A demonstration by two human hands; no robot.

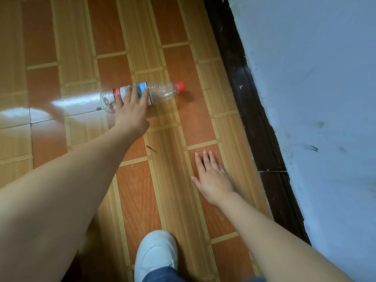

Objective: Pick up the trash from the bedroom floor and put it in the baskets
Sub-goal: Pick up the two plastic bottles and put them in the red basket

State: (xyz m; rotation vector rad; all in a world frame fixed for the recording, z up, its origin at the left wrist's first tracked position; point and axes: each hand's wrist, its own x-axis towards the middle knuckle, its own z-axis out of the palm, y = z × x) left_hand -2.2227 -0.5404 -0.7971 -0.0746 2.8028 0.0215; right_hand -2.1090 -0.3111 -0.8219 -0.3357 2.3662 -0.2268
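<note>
An empty clear plastic bottle with a red cap and a red, white and blue label lies on its side on the tiled floor, cap pointing right. My left hand reaches over its middle with straight, spread fingers laid across the label. My right hand hovers lower right above the floor, fingers straight and spread, holding nothing. No basket is in view.
The floor has orange and tan patterned tiles with a glare patch at left. A dark skirting board and a pale blue wall run along the right. My white shoe stands at the bottom. A small dark scrap lies between my hands.
</note>
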